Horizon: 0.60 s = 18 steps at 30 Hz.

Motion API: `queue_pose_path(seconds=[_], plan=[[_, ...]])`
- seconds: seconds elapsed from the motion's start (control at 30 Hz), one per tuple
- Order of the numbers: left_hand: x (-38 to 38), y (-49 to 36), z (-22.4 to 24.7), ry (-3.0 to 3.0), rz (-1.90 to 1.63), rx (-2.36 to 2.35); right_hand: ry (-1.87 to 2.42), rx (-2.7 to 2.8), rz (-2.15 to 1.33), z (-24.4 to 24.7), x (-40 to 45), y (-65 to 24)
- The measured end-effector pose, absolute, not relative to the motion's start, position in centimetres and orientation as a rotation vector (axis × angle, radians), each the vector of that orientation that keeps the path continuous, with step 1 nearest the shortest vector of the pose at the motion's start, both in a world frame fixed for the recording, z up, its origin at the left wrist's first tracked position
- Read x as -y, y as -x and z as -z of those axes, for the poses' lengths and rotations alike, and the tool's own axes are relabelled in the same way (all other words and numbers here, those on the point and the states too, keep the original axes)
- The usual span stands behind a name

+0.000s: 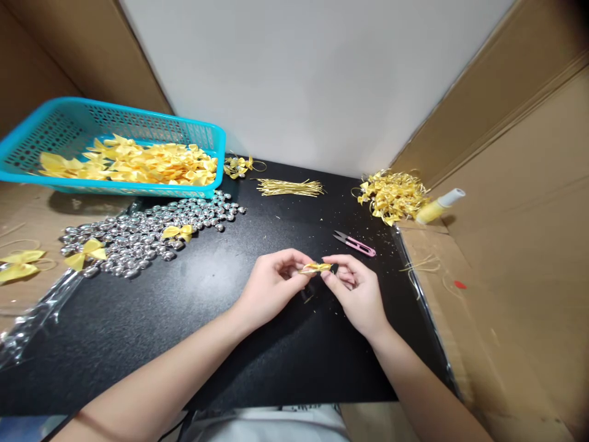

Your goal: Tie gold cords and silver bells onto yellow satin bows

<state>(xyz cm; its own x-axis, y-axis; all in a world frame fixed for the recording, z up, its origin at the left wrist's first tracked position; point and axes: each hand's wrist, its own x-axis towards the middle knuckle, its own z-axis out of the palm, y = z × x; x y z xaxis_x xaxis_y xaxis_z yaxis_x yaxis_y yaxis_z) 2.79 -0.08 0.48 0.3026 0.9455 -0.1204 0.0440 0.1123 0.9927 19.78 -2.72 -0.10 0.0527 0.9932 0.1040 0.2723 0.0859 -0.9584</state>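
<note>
Between my two hands, above the black tabletop, is a yellow ribbon bow. My left hand pinches its left end, along with what looks like a thin gold tie. The thumb and forefinger of my right hand close on its right end. Fingers cover part of the bow, so its knot is hard to make out. Just beyond my right hand lies a pair of pink-handled thread snips, blades pointing left. A bundle of gold twist ties rests farther back.
A blue basket of yellow bows stands at the back left. In front of it spread many silver beads, with loose bows among them. At the back right sit a heap of finished-looking bows and a yellow thread spool. Cardboard walls flank the table.
</note>
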Motion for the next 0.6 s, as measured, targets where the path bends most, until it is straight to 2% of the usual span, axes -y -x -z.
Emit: queue_pose_path(seconds=[0.43,0.6], plan=[[-0.46,-2.71,-0.83,-1.207,-0.886,-1.065,1.276,1.205,-1.379,0.19,1.93,-19.93],[-0.36,-2.86,-0.56,-0.941,-0.765,-0.926,1.266,1.193,-1.352,0.00,1.91,-19.81]])
